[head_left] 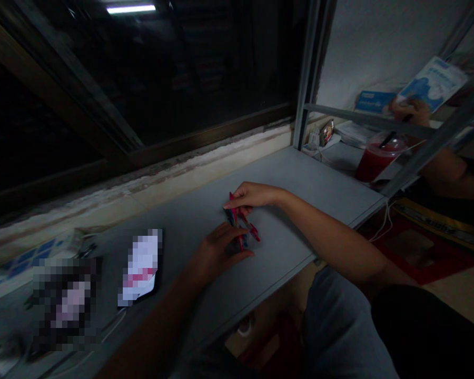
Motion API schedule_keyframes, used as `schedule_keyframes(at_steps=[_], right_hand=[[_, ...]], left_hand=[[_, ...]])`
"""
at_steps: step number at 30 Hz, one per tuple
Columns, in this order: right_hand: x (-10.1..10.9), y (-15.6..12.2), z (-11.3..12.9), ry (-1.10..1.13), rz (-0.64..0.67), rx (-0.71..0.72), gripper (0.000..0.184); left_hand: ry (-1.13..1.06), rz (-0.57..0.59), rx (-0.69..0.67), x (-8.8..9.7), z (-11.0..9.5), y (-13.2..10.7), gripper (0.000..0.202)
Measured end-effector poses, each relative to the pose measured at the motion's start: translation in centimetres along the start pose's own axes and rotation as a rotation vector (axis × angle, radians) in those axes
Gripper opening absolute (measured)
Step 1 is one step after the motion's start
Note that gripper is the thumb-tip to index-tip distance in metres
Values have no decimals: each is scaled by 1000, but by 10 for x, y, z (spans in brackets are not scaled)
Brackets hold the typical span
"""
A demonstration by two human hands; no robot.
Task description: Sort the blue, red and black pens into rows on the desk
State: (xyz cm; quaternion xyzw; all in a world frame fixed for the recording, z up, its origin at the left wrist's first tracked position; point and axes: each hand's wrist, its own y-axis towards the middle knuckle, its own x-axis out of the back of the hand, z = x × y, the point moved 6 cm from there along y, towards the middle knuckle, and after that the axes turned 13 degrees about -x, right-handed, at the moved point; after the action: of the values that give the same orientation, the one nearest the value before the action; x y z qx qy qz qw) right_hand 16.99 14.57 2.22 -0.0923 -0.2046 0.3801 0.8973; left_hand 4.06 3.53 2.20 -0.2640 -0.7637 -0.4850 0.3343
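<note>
Above the grey table [278, 252], I hold a small pinkish-red and blue item [254, 230] between both hands; its kind cannot be made out in the dim light. A narrow red piece sticks out from it toward the right. My left hand [220, 246] grips the near end, thumb and fingers closed around it. At the far end my right hand [256, 195] pinches it between thumb and fingers. My fingers hide part of the item.
To the left lie a lit phone [140, 268] and another blurred-out device [69, 302], with cables nearby. A metal shelf frame [303, 79] stands at the right. Beyond it are a cup of red drink [381, 152] and another person's hand [414, 111] holding a blue-white packet [436, 84].
</note>
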Motion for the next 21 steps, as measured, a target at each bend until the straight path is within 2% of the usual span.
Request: schedule_keyframes(at_steps=[4,10,15,21], right_hand=[[-2,1,-1,-9,-6,-15,52],[-3,3,-2,19,13,-26,53],[2,0,-1,29,-4,-31,48],[1,-4,-3,69,-14,-148,46]], left_hand=[[-34,22,20,-1,-1,1,22],[-46,11,34,-1,-2,1,18],[-50,4,48,-2,0,0,23],[-48,14,58,-5,3,-2,16]])
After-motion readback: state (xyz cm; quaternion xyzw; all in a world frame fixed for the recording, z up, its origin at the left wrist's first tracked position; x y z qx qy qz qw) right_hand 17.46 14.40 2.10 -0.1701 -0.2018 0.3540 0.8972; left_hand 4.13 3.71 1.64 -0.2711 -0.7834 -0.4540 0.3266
